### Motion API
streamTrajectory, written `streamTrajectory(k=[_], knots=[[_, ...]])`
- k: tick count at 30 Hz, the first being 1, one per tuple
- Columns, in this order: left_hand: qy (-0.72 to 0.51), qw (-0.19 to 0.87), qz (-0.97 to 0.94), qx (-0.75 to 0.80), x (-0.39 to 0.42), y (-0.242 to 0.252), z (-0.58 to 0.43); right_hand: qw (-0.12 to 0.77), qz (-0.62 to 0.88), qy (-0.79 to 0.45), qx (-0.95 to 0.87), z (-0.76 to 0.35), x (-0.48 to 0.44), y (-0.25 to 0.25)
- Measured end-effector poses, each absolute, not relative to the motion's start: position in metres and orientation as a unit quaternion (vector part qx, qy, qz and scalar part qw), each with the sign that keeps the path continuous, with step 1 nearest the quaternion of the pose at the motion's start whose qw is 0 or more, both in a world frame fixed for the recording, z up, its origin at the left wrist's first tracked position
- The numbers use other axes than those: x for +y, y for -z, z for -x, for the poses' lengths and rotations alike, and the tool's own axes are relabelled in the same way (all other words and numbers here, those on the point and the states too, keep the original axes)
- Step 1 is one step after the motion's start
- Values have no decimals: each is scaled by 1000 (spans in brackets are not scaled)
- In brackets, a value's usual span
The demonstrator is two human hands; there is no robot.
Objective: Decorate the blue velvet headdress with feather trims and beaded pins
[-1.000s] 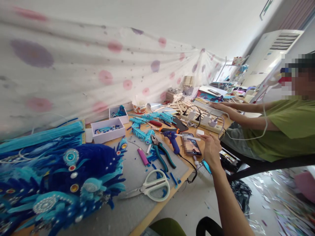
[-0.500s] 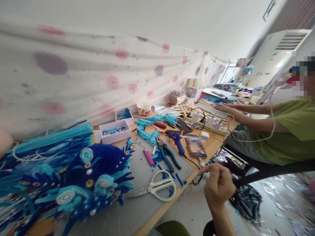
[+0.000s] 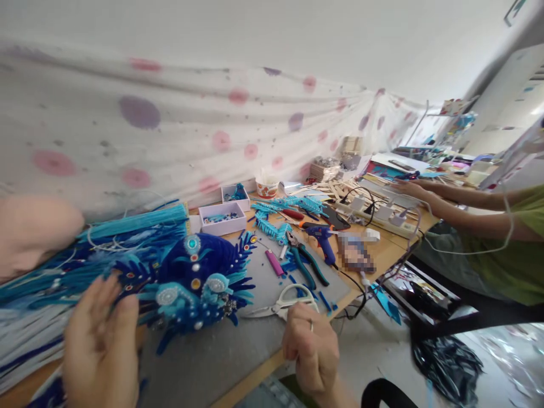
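A dark blue fuzzy ornament (image 3: 172,258) with light blue fins, pearls and gem-like beads lies on the grey mat (image 3: 178,368). At its left end is my left hand (image 3: 102,345), fingers apart and thumb raised; whether the fingertips touch the ornament I cannot tell. My right hand (image 3: 312,345), with a ring on one finger, is closed in a fist at the mat's front edge. It partly covers the handles of the white scissors (image 3: 278,309); anything inside the fist is hidden. Green-handled pliers (image 3: 308,263) and a pink lighter (image 3: 274,263) lie behind the scissors.
Bundles of blue pipe cleaners (image 3: 140,221) lie at the left. White boxes (image 3: 225,225) hold beads and blue pieces. A blue glue gun (image 3: 323,243), a phone (image 3: 355,252) and a power strip (image 3: 382,218) are at right, near a co-worker's arms (image 3: 450,207). A blurred skin-coloured shape (image 3: 38,232) fills the left edge.
My left hand has come into view beside the ornament. My right hand has moved left, from beyond the table edge to in front of the scissors. The view has shifted left.
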State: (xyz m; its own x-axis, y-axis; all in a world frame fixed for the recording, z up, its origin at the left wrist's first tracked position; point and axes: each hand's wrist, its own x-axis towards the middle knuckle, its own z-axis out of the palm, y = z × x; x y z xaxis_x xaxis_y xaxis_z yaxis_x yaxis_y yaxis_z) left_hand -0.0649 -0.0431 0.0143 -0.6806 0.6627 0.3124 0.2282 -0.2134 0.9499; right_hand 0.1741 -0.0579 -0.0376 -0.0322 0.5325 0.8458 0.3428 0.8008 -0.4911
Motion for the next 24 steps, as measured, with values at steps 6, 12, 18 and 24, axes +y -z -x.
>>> streamTrajectory(k=[6, 12, 18, 24], knots=[[-762, 198, -280, 549, -11, -1, 84, 598, 317, -96, -730, -178, -64, 48], [-737, 367, -265, 502, -6, -9, 107, 591, 337, -161, -715, -177, -61, 51], [-709, 458, -302, 444, -2, -23, 112, 565, 339, -178, -731, -167, -64, 50], [-661, 534, -333, 408, 8, -24, 120, 508, 334, -152, -779, -160, -60, 44]])
